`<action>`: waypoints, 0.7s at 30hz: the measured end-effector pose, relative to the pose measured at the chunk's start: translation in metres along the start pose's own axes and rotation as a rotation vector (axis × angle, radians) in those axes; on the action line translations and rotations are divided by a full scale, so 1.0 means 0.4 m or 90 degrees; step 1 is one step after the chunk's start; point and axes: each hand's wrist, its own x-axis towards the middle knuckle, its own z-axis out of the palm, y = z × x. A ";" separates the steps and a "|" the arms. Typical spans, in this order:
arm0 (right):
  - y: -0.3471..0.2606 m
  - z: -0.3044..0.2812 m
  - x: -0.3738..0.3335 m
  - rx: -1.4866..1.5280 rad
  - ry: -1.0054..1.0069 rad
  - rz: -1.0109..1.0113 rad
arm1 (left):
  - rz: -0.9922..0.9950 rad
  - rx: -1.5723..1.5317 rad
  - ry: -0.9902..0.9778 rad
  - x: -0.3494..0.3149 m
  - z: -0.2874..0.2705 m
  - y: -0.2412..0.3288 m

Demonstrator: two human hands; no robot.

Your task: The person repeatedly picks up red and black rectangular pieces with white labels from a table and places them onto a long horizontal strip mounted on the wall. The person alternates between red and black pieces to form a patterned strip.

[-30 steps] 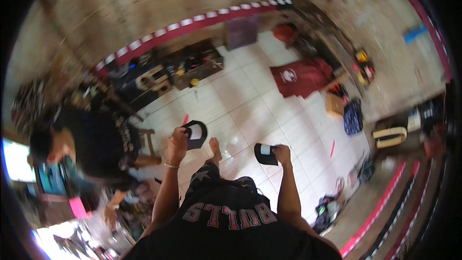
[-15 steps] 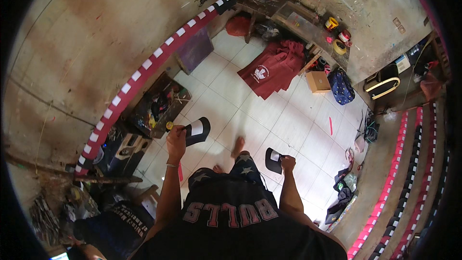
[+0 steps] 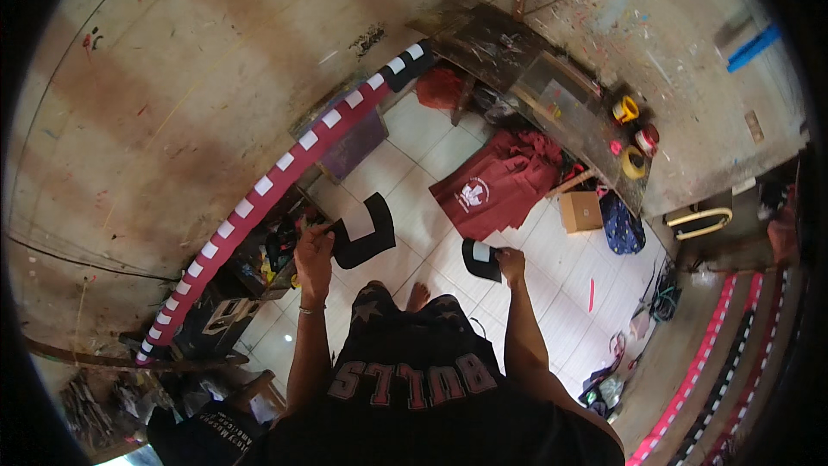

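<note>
My left hand (image 3: 314,261) is closed on the edge of a curved black fabric piece (image 3: 376,247) with a white rectangle on it, held out in front of me above the tiled floor. On the other side, my right hand (image 3: 511,266) grips a second, smaller-looking black piece (image 3: 479,268), also with a white patch, by its right edge. The two pieces hang apart, one on each side of my knees. Beyond the left hand, a long row of dark red pieces with white patches (image 3: 250,205) runs along the wall.
A dark red printed cloth (image 3: 500,185) hangs from the worktable (image 3: 561,91), where tins (image 3: 625,110) stand. Below are a cardboard box (image 3: 580,211) and a blue bag (image 3: 623,229). Racked rows of pink pieces (image 3: 686,384) line the right. A cluttered low cabinet (image 3: 226,315) stands left.
Both hands have risen a little in the picture, still gripping their pieces. The left piece has turned and shows its white patch at another angle. The view of the room has shifted.
</note>
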 end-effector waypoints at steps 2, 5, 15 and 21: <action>-0.069 -0.012 0.149 -0.010 0.012 -0.022 | -0.026 -0.095 0.012 0.071 0.037 0.029; -0.201 -0.017 0.352 0.130 -0.044 -0.053 | -0.046 -0.189 0.019 0.195 0.075 0.023; -0.508 -0.052 0.959 0.192 -0.018 -0.216 | -0.035 -0.236 0.072 0.652 0.221 0.114; -0.868 -0.152 1.235 0.107 -0.061 -0.359 | -0.022 -0.208 0.105 0.845 0.272 0.106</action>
